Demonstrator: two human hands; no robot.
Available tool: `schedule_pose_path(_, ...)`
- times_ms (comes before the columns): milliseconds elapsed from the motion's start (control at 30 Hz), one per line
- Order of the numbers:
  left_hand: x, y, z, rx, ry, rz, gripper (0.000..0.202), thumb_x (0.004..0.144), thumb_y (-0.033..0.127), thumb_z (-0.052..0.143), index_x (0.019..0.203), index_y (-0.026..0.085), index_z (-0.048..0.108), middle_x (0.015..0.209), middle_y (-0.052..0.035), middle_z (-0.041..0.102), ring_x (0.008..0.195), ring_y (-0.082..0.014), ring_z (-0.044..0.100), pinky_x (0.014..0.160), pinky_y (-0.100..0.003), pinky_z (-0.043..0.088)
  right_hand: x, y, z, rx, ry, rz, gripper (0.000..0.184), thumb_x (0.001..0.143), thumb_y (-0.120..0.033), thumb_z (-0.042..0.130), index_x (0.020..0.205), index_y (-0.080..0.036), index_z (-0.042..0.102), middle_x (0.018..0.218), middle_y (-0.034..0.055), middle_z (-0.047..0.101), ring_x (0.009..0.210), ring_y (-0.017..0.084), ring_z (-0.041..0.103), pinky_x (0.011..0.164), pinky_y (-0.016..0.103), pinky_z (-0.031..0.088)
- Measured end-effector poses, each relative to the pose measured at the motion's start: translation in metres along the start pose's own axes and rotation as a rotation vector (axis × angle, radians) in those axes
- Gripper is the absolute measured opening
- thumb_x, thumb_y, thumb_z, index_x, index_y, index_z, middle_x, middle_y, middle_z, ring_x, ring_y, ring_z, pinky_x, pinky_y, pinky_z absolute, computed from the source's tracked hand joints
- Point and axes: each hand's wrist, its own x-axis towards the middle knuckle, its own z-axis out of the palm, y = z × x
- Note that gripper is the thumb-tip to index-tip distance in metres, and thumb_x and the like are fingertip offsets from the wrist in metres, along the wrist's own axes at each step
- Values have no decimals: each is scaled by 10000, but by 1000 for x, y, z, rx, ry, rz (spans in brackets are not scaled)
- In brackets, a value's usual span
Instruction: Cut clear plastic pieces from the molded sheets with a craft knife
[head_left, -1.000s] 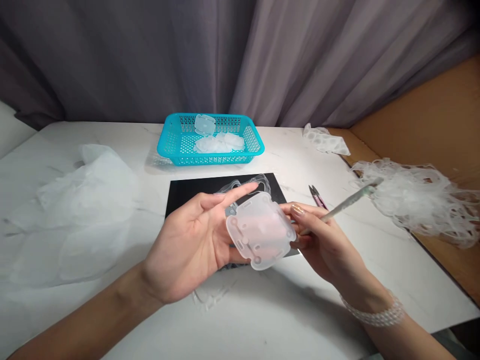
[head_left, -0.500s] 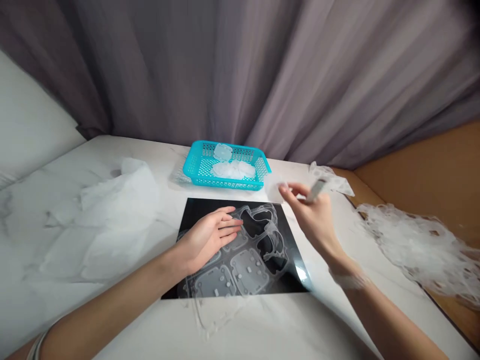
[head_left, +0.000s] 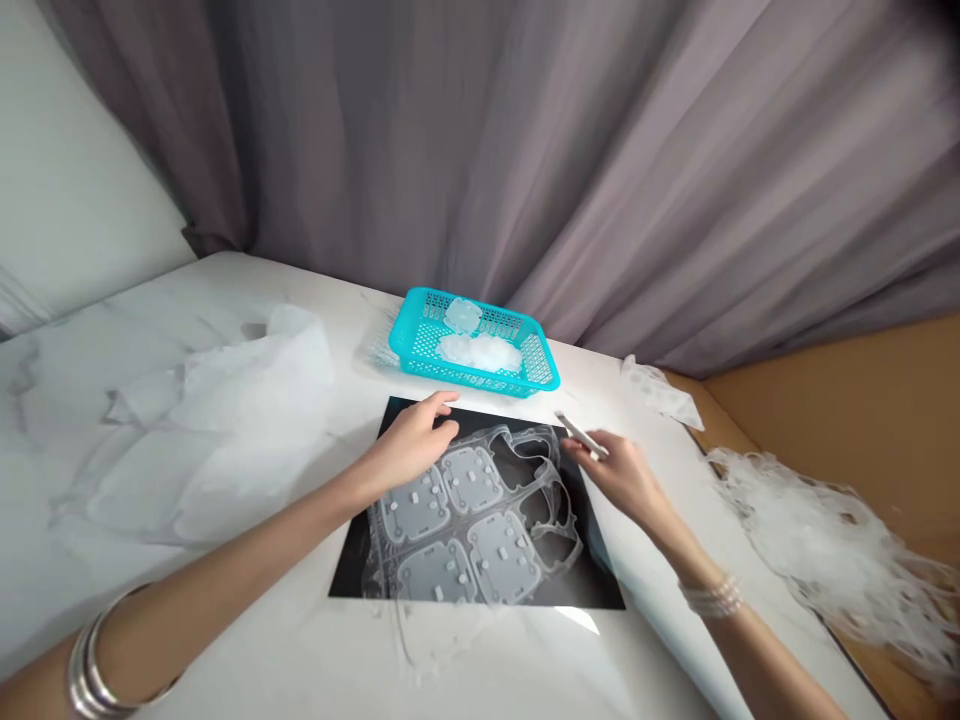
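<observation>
My left hand [head_left: 411, 443] presses flat, released, on the translucent moulded silicone sheet [head_left: 469, 520] lying on the black mat [head_left: 600, 590]; my right hand [head_left: 626, 478] is clenched on a slim silver knife [head_left: 579, 433]. A slip could tear the thin webbing. The turquoise basket [head_left: 480, 350] stands behind, and white offcuts [head_left: 817, 540] crowd the bench's [head_left: 247, 650] right edge.

Around the black mat [head_left: 600, 590], bare tabletop [head_left: 322, 660] lies open along its near edge and in a narrow strip on its right, where the scrap heap [head_left: 832, 540] hems it in. Behind the mat the turquoise basket [head_left: 547, 378] blocks the far side, leaving only a slim gap. Left of the mat, crumpled plastic bags [head_left: 217, 430] cover the surface.
</observation>
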Motion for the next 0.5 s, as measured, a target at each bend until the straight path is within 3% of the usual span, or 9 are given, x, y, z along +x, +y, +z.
schedule_pose_path(133, 6, -20, 1, 169, -7, 126, 394, 778, 312, 632, 1155, 203, 656, 1137, -126, 617, 1230, -362, 440, 1117, -509, 240, -34, 9, 13, 122, -157, 85, 372, 839, -496, 578, 872, -156, 726, 689, 46, 667, 589, 181, 586, 556, 277, 421)
schedule_pose_path(267, -2, -24, 13, 290, -56, 236, 450, 778, 259, 618, 1217, 159, 613, 1293, -163, 553, 1348, -387, 312, 1150, -558, 137, -28, 0, 15, 165, -137, 91, 300, 826, -434, 603, 840, -149, 696, 711, 35, 625, 634, 172, 561, 610, 280, 429)
schedule_pose_path(367, -20, -25, 20, 359, -140, 324, 388, 830, 246, 579, 1209, 171, 611, 1427, -158, 486, 1423, -355, 261, 1178, -526, 110, -11, 2, -5, 103, -59, 77, 339, 802, -452, 638, 957, -159, 707, 773, 33, 596, 642, 160, 513, 629, 293, 398)
schedule_pose_path(500, -47, -36, 20, 463, -199, 455, 342, 907, 261, 519, 1221, 165, 615, 1451, -154, 498, 1425, -350, 320, 1187, -515, 141, -3, 13, -41, 99, -19, 27, 567, 761, -504, 703, 1218, -173, 648, 698, -28, 487, 581, 127, 427, 573, 279, 343)
